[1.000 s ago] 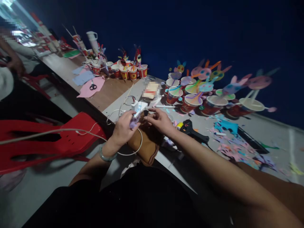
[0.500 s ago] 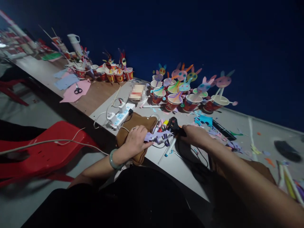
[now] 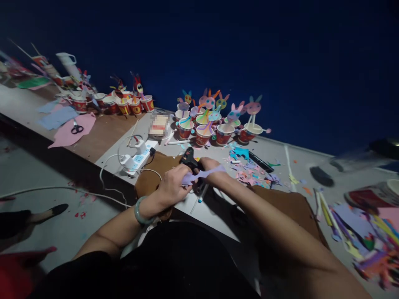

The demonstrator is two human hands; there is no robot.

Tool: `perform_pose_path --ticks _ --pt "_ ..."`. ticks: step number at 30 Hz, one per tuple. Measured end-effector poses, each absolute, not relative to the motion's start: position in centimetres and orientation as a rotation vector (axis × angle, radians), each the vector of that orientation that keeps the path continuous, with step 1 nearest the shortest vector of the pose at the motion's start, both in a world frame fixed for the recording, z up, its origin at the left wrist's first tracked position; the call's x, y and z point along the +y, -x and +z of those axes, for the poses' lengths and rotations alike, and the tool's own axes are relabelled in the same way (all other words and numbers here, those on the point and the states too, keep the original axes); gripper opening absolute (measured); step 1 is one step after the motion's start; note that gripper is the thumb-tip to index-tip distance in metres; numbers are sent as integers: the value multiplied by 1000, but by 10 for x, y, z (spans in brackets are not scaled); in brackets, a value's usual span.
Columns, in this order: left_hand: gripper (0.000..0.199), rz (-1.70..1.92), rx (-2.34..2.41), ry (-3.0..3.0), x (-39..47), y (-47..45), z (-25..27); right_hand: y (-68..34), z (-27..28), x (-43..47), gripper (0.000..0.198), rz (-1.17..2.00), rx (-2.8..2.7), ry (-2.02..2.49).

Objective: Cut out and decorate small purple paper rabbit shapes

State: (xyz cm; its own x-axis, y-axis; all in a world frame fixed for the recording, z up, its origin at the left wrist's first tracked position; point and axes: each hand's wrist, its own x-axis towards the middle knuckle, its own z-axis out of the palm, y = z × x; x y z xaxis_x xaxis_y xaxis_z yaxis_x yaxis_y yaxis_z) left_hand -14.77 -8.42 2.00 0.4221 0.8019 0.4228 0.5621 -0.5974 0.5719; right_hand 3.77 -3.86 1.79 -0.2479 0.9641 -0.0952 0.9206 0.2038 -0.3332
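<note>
Left hand [image 3: 173, 182]: fingers pinching a purple paper strip [image 3: 187, 179], whose far end passes in front of the right wrist. Right hand [image 3: 209, 167]: closed on a black glue gun [image 3: 188, 156], fingers largely hidden. Both items are above the surface [image 3: 224, 224], near a brown pouch [image 3: 146, 182]. A white power strip [image 3: 143, 158] lies beside the pouch; decorated paper cups [image 3: 204, 137] stand beyond the hands.

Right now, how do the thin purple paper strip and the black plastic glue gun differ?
The thin purple paper strip is pale; the black plastic glue gun is dark. The strip is flat, the gun bulky. The left hand holds the strip, the right hand grips the gun. Both are held, close together.
</note>
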Motion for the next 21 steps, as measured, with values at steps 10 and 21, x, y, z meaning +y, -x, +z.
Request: perform_pose_path --ticks 10,21 --pt "28 711 638 -2626 -108 75 37 -45 -9 -42 43 586 -2284 1425" --pt "16 816 1858 -2484 -10 112 96 -211 19 -70 29 51 -1977 2248"
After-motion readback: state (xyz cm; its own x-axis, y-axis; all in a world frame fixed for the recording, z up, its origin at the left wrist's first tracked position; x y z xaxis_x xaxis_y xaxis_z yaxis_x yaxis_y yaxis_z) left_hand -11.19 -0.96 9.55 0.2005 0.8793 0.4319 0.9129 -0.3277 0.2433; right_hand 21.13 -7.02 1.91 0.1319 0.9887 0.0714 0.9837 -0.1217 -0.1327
